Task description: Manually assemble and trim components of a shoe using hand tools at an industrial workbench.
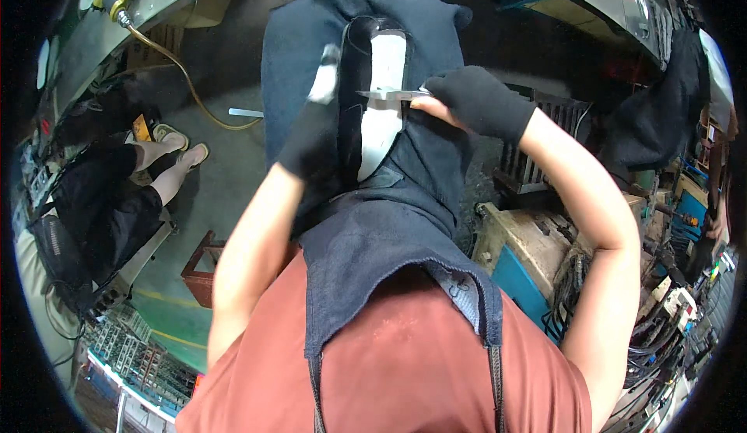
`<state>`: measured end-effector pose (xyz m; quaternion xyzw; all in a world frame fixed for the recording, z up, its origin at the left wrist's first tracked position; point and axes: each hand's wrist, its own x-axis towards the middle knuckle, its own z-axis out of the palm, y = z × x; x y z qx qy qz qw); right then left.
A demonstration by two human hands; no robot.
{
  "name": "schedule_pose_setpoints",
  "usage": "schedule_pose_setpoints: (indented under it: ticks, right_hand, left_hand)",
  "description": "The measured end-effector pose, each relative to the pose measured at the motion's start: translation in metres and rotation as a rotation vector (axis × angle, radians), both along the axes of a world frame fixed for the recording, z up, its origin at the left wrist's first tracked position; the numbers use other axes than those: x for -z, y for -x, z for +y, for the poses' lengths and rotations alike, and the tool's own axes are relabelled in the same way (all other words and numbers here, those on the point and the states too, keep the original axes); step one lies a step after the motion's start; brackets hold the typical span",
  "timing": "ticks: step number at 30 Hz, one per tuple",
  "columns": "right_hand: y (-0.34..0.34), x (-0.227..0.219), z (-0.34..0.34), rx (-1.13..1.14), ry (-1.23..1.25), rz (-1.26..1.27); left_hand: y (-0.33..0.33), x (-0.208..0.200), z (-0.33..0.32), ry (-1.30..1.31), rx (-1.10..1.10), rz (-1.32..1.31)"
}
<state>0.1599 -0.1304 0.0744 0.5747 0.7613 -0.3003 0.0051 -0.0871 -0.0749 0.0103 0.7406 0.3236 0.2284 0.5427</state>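
Note:
On my lap, over a dark blue apron [292, 36], lies a long shoe-shaped piece with a white sole-like face [379, 133] and a dark side [354, 75]. My left hand [313, 126], in a black fingerless glove, grips its left side; one finger has a white wrap and is blurred, and the other fingers are mostly hidden. My right hand [478, 100], gloved the same way, is closed round a metal knife-like tool [389, 94]. Its flat blade lies crosswise over the narrow middle of the white face. Whether the edge cuts in, I cannot tell.
A curved metal bench edge [194, 5] runs ahead, with a yellow air tool [117, 1] and hose [183, 75] at the left. Another person's legs [159, 176] are at the left, near a red-brown stool [204, 266]. A worn box [521, 246] and cables [572, 293] stand at the right.

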Motion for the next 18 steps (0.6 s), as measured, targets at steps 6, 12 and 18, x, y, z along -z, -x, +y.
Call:
schedule_pose_setpoints:
  ticks: [6,12,18]
  right_hand:
    - [-0.028,-0.047,0.032,0.057,0.602,0.185]
    - [0.039,-0.114,0.021,-0.041,-0.079,-0.157]
    - [0.024,-0.005,-0.066,0.465,0.277,0.435]
  left_hand:
    - [-0.048,0.035,-0.001,-0.098,-0.21,0.047]
    - [-0.022,0.073,0.005,0.126,-0.088,0.271]
    - [0.03,0.028,-0.082,0.126,-0.069,-0.004]
